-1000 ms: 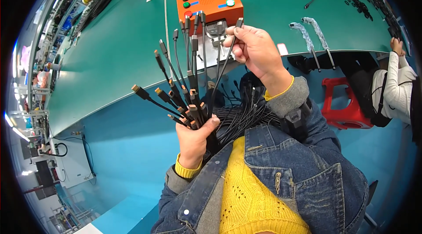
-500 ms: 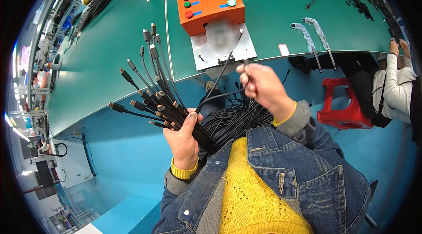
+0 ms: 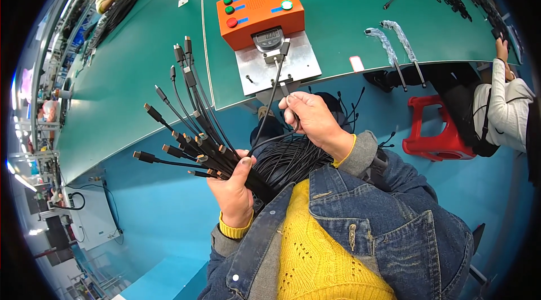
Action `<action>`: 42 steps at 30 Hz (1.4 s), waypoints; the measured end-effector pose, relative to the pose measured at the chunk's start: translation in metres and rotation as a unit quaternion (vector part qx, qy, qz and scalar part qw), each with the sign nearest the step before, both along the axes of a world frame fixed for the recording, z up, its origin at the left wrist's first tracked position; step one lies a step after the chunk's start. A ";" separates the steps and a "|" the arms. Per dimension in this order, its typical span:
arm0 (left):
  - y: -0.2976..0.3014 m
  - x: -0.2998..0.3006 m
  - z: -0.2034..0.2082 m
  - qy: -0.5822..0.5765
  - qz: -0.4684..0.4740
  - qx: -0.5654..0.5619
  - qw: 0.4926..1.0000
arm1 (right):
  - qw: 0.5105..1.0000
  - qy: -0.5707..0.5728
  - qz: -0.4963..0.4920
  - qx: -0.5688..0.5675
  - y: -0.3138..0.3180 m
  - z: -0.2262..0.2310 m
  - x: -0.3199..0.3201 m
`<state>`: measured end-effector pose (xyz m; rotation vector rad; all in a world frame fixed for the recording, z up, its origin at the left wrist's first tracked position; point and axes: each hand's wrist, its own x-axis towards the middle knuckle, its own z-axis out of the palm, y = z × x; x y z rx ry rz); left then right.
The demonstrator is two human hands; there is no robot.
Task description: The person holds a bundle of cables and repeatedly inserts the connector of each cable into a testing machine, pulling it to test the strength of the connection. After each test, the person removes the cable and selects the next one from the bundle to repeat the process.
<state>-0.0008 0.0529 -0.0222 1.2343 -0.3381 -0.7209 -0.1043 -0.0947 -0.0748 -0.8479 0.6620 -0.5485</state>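
1. Head view, left hand: at 7 o'clock on my remote feed, the dial centred mid-view. Fingers curled round a cable bundle, thumb laid across it.
2. Cable bundle: black, many connectors, some copper-coloured at the tip; fanned between 9 and 11 o'clock from the left hand.
3. Right hand: just off centre, between 2 and 3 o'clock. Thumb and forefinger pinch a cable connector.
4. Cable connector: dark, at the near edge of a metal base plate; I cannot tell whether its tip touches the fitting there.
5. Single cable: black, running from the left hand toward 12 o'clock, its plug in front of the digital gauge.
6. Digital gauge: black housing, above the base plate.
7. Orange control box: 12 o'clock, behind the gauge; two green buttons, one red, one lit round button, one black switch.
8. Cable heap: black, at 5 o'clock, over the lap.
9. Film-wrapped rods: two, at 2 o'clock, on the green table.
10. Red stool: 3 o'clock, near a co-worker in a white top.
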 end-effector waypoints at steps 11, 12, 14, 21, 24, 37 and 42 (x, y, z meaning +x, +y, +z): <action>-0.001 0.000 0.001 -0.005 -0.003 0.015 1.000 | 0.991 0.053 -0.042 -0.118 -0.004 -0.001 0.010; -0.001 0.000 0.000 -0.006 -0.003 0.013 1.000 | 0.990 0.050 -0.041 -0.122 -0.005 -0.001 0.012; 0.000 0.000 0.000 -0.009 -0.010 0.014 1.000 | 0.990 0.053 -0.040 -0.123 -0.006 0.001 0.011; 0.001 -0.002 0.000 -0.008 -0.014 0.012 1.000 | 0.991 0.052 -0.044 -0.119 -0.005 0.001 0.010; 0.001 -0.002 0.002 -0.015 -0.022 0.015 1.000 | 0.992 0.053 -0.033 -0.110 -0.005 0.003 0.009; -0.001 -0.004 0.007 -0.017 -0.025 0.047 0.998 | 0.993 0.030 -0.037 -0.104 -0.005 0.009 0.008; -0.003 -0.009 0.009 -0.024 -0.045 0.041 0.998 | 0.906 0.267 0.104 -0.311 -0.019 0.032 -0.014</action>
